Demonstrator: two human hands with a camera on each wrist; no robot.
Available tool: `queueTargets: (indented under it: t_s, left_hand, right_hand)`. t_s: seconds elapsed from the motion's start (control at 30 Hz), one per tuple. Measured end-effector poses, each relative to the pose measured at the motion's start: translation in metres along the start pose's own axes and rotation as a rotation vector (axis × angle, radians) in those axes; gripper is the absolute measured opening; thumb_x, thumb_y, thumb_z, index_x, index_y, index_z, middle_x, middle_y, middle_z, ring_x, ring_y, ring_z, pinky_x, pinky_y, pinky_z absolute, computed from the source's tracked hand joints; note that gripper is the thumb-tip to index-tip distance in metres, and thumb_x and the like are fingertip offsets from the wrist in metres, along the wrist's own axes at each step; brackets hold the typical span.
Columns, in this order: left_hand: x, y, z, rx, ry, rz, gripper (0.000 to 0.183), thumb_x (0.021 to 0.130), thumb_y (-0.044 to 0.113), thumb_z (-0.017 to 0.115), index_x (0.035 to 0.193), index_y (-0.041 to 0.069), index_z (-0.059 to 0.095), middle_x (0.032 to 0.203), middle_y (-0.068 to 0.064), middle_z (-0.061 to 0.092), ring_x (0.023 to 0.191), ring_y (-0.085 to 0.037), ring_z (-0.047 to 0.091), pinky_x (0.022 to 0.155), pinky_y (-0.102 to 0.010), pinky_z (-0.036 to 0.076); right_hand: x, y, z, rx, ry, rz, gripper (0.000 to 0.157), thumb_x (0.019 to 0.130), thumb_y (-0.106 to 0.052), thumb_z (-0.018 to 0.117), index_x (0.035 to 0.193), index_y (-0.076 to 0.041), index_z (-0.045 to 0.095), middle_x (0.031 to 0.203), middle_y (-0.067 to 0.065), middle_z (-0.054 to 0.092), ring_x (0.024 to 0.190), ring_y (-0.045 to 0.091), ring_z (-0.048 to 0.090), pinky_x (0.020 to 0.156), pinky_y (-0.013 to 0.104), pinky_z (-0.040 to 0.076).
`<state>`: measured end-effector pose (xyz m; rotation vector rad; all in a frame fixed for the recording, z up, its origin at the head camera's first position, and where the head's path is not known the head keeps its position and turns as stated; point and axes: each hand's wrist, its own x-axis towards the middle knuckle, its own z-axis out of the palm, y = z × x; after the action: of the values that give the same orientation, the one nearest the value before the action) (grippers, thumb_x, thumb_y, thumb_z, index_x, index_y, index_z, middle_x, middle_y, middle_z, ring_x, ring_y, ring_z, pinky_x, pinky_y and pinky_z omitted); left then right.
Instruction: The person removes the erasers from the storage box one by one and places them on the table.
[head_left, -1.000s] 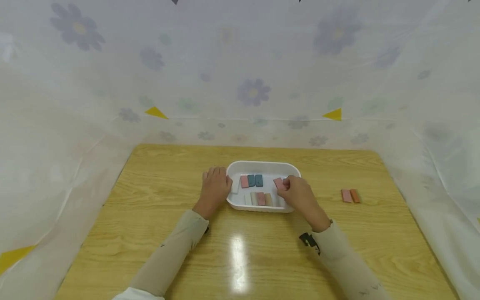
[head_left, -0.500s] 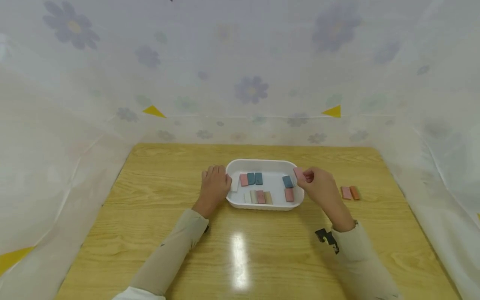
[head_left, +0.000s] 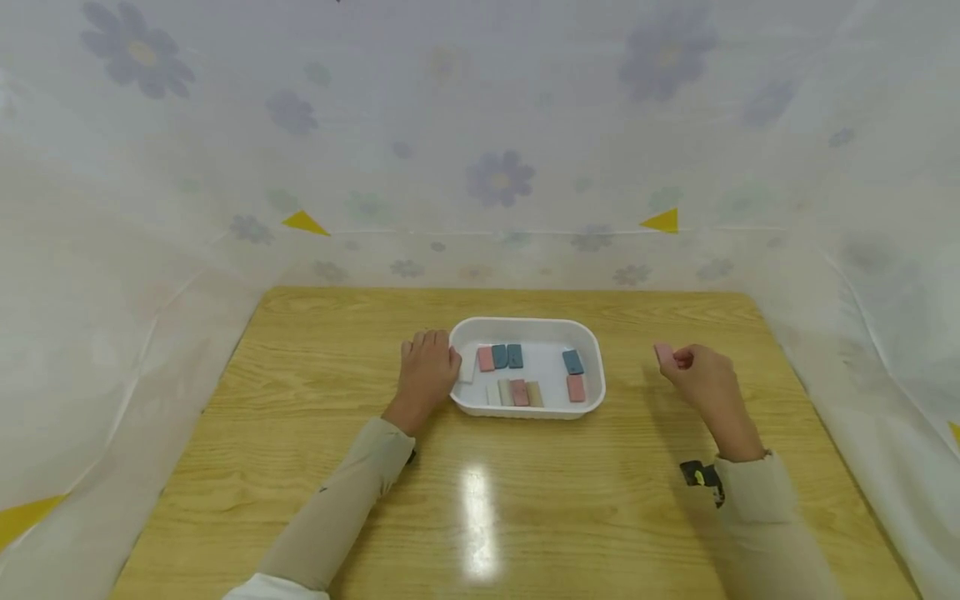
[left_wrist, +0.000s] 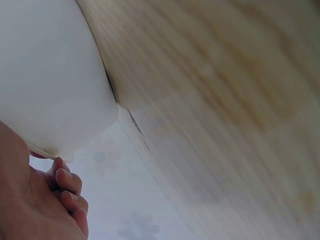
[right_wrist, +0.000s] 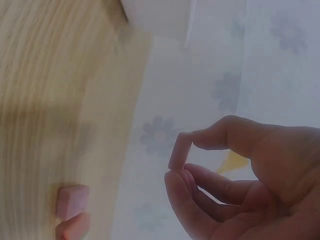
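Note:
My right hand pinches a small flat pink block between thumb and fingertips, raised over the table right of the white tray. My left hand grips the tray's left rim, its fingers curled at the edge in the left wrist view. Inside the tray, a pink block and two dark blue blocks stand in a row. A front row holds white, cream, reddish-pink and tan blocks. At the tray's right end lie a blue block and a pink block.
A pink block and an orange block lie together on the wooden table, beside the raised right hand. Behind the table hangs a pale flowered curtain, which also runs along both sides.
My right hand has lifted the pink block out of the tray and carried it right, over the table. My left hand has stayed on the tray's rim.

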<state>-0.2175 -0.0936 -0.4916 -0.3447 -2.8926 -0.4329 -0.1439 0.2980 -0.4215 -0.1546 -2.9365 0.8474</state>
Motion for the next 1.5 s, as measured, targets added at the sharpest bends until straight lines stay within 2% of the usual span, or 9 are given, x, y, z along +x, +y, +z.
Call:
queueTargets:
  t_s: [0.23,0.47,0.63,0.87,1.0,1.07,1.2,1.5]
  left_hand:
    - [0.000,0.000,0.000,0.005,-0.006,-0.002,0.024,0.094,0.027,0.041,0.097,0.005,0.051,0.089,-0.007,0.049,0.080,-0.023,0.039,0.070,-0.037,0.027]
    - [0.000,-0.001,0.002,0.010,0.000,0.001,0.023,0.094,0.027,0.041,0.096,0.005,0.050,0.087,-0.006,0.048,0.079,-0.023,0.039,0.070,-0.037,0.027]
    - [-0.001,0.000,0.002,0.005,0.003,0.003,0.022,0.094,0.026,0.042,0.096,0.006,0.050,0.086,-0.005,0.048,0.078,-0.022,0.038,0.069,-0.036,0.026]
    - [0.000,0.000,0.003,0.008,0.008,0.001,0.020,0.093,0.025,0.044,0.095,0.006,0.050,0.087,-0.005,0.048,0.078,-0.022,0.038,0.069,-0.037,0.026]
    - [0.001,-0.001,0.005,0.012,-0.005,-0.007,0.021,0.094,0.026,0.043,0.098,0.006,0.050,0.088,-0.004,0.048,0.079,-0.021,0.038,0.069,-0.036,0.026]
    - [0.001,-0.002,0.006,0.015,-0.010,-0.010,0.022,0.094,0.026,0.043,0.099,0.006,0.051,0.089,-0.004,0.049,0.080,-0.021,0.038,0.070,-0.036,0.026]
    - [0.001,-0.001,0.005,0.015,-0.011,-0.012,0.023,0.094,0.026,0.043,0.100,0.006,0.051,0.090,-0.005,0.050,0.081,-0.022,0.039,0.070,-0.036,0.026]
    - [0.001,-0.001,0.004,0.017,-0.007,-0.012,0.022,0.094,0.026,0.043,0.098,0.006,0.051,0.089,-0.005,0.049,0.080,-0.022,0.039,0.070,-0.037,0.026]
  right_hand:
    - [0.001,0.025,0.002,-0.004,0.014,0.033,0.051,0.093,-0.035,0.049,0.104,0.013,0.058,0.098,0.031,0.059,0.081,0.039,0.059,0.068,0.048,0.047]
    - [0.002,0.040,0.018,-0.017,0.001,0.064,0.050,0.092,-0.037,0.050,0.094,0.012,0.061,0.090,0.029,0.061,0.075,0.037,0.059,0.065,0.046,0.047]
    - [0.002,0.048,0.028,-0.046,0.015,0.083,0.041,0.091,-0.029,0.053,0.088,0.011,0.062,0.082,0.026,0.061,0.068,0.031,0.057,0.058,0.041,0.046]
    - [0.001,0.047,0.031,-0.060,0.018,0.076,0.030,0.089,-0.018,0.054,0.082,0.011,0.060,0.075,0.022,0.059,0.061,0.027,0.053,0.051,0.036,0.042]
    - [0.001,0.044,0.033,-0.062,0.020,0.070,0.025,0.086,-0.013,0.053,0.068,0.005,0.056,0.063,0.014,0.053,0.054,0.024,0.047,0.047,0.033,0.037]
    - [0.000,0.044,0.035,-0.065,0.038,0.058,0.028,0.085,-0.010,0.052,0.059,-0.001,0.050,0.056,0.008,0.047,0.049,0.022,0.043,0.045,0.032,0.035]
    - [-0.001,0.042,0.039,-0.089,0.089,0.015,0.036,0.085,-0.006,0.052,0.051,-0.008,0.040,0.052,0.005,0.040,0.046,0.021,0.038,0.044,0.032,0.032]
    - [-0.001,0.040,0.041,-0.119,0.131,-0.045,0.041,0.085,-0.002,0.051,0.049,-0.010,0.034,0.052,0.004,0.035,0.047,0.020,0.034,0.043,0.031,0.030]
